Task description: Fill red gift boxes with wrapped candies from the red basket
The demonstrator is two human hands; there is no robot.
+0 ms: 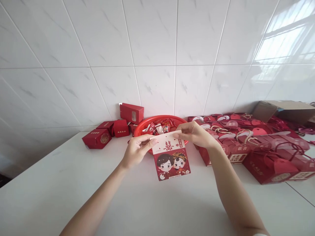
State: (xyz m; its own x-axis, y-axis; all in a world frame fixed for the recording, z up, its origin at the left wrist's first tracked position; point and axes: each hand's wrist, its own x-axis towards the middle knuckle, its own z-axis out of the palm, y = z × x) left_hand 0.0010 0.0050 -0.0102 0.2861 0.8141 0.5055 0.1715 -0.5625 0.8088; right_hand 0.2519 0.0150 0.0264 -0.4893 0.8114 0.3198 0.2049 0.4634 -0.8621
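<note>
Between my hands I hold up a red and white printed wedding card [171, 164], perhaps a flat packet or folded box. Two cartoon faces fill its lower red half, and a red double-happiness sign stands on its white upper part. My left hand [137, 149] pinches the top left corner with the thumb in front. At the top right corner, my right hand [195, 133] grips it the same way. Right behind the card sits a red plastic basket [161, 118] with wrapped sweets [159, 127] in it, its front partly hidden by the card and hands.
Several small red boxes [97, 137] stand left of the basket against the tiled wall [155, 85]. On the right, many red gift boxes with rope handles [273, 167] are packed in rows. Behind them lies an open cardboard box [285, 109]. Everything rests on a white tabletop [137, 209].
</note>
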